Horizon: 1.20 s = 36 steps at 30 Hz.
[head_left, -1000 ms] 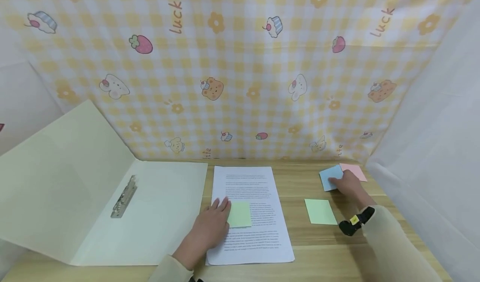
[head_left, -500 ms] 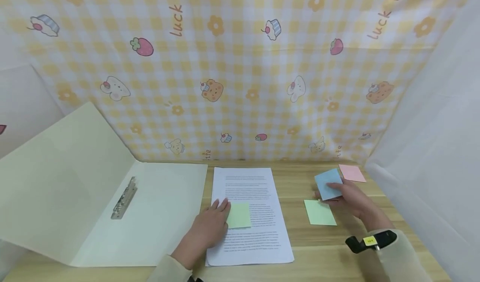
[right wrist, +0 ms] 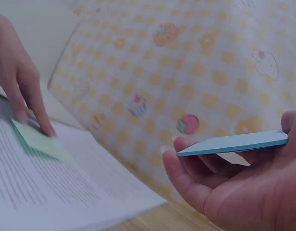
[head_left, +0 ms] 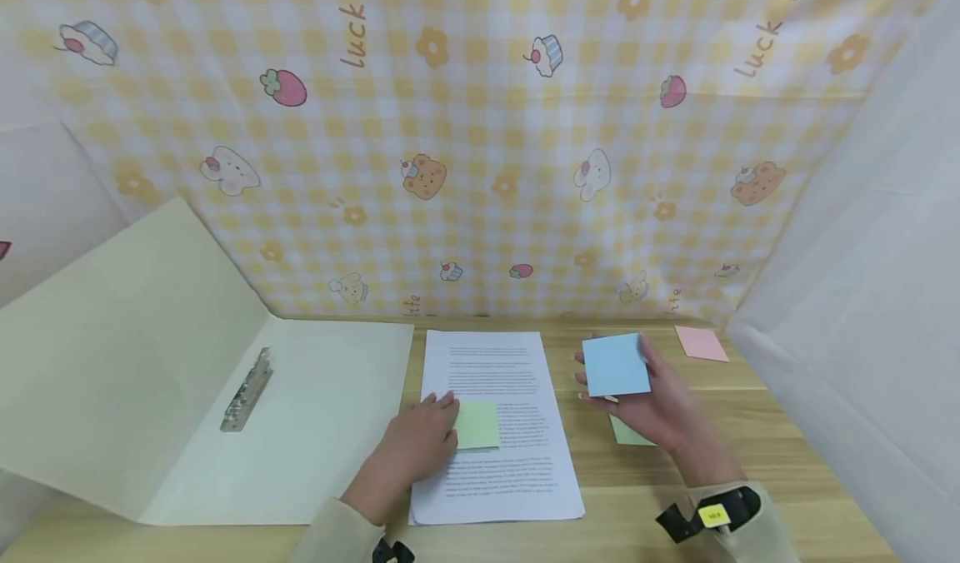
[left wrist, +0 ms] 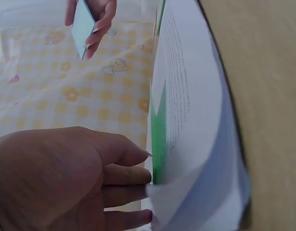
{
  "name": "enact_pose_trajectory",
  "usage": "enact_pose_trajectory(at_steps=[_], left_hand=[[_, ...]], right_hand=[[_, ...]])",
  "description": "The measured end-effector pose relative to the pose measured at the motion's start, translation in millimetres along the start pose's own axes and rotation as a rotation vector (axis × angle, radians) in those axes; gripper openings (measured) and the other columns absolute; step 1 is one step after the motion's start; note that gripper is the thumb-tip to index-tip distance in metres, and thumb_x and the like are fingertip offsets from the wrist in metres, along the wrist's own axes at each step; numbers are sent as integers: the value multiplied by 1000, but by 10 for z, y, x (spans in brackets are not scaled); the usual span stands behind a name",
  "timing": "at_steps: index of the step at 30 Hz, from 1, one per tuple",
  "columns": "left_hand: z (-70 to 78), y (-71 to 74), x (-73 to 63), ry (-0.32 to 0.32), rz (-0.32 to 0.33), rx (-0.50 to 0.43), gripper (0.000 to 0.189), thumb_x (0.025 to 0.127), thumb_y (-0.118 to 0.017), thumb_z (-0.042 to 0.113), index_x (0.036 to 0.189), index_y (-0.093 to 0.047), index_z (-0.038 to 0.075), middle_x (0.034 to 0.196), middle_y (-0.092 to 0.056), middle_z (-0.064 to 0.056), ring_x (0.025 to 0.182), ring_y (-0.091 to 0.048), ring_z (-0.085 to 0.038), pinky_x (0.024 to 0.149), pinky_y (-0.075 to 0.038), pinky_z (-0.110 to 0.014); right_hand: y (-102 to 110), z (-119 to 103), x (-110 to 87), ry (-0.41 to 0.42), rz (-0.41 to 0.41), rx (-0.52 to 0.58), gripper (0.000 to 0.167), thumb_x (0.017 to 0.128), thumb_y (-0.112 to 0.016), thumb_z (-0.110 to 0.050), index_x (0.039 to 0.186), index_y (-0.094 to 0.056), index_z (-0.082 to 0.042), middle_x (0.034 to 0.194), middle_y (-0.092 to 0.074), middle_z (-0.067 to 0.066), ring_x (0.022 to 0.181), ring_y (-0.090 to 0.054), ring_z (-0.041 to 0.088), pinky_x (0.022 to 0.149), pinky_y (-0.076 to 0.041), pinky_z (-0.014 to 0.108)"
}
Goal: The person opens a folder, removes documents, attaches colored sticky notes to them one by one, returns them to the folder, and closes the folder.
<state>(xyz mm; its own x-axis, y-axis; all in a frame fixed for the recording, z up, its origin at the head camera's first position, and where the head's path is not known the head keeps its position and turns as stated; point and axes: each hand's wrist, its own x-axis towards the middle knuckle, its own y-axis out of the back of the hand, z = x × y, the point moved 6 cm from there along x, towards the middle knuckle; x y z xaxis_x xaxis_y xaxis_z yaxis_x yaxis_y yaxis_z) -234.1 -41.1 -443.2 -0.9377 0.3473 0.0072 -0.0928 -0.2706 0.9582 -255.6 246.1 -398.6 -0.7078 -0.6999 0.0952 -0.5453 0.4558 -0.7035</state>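
My right hand holds a blue sticky note pad above the table, palm up. In the right wrist view the pad lies nearly flat over the fingers, with the thumb at its near edge. My left hand rests on a stack of printed sheets, its fingertips at the left edge of a green sticky note pad. That green pad sits on the text in the right wrist view. Partly hidden under my right hand, another green sticky note lies on the wood.
At the left a large white folder lies spread, its cover raised and a metal clip near the spine. A pink sticky note is at the back right. A yellow checked cloth hangs behind the wooden table.
The right hand has lifted the blue pad off the back right of the table, turned palm up and moved left toward the sheets. My left hand has stayed in place.
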Motion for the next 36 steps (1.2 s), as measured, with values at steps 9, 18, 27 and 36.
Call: enact_pose_trajectory(at_steps=[9, 18, 27, 36], left_hand=[[98, 179, 139, -21, 140, -15, 31, 99, -62, 21, 123, -71, 5, 133, -69, -14, 126, -65, -33, 105, -50, -57], [767, 754, 182, -329, 565, -149, 40, 86, -80, 37, 119, -73, 15, 124, -73, 0, 116, -69, -18, 95, -58, -34], [943, 650, 223, -494, 542, -199, 72, 72, -91, 38, 134, -64, 13, 142, -63, -5, 132, -61, -20, 106, -52, -31], [919, 612, 266, -509, 492, -165, 58, 78, -87, 37, 128, -69, 14, 137, -65, -2, 128, -62, -19, 106, -52, -31]], right_hand=[[-273, 172, 256, 38, 5, -19, 66, 107, -7, -56, 150, -31, -12, 148, -55, 11, 133, -55, 30, 112, -42, 44], [-359, 345, 390, 24, 188, -109, 65, 106, -15, -59, 153, -9, -15, 141, -57, 4, 126, -60, 26, 106, -49, 39], [-484, 520, 466, -20, 222, -212, 57, 108, -16, -57, 151, -13, -20, 136, -49, -2, 124, -55, 19, 104, -50, 30], [-501, 574, 505, -26, 256, -209, 62, 107, -15, -59, 154, -14, -19, 138, -49, -4, 126, -53, 14, 106, -48, 34]])
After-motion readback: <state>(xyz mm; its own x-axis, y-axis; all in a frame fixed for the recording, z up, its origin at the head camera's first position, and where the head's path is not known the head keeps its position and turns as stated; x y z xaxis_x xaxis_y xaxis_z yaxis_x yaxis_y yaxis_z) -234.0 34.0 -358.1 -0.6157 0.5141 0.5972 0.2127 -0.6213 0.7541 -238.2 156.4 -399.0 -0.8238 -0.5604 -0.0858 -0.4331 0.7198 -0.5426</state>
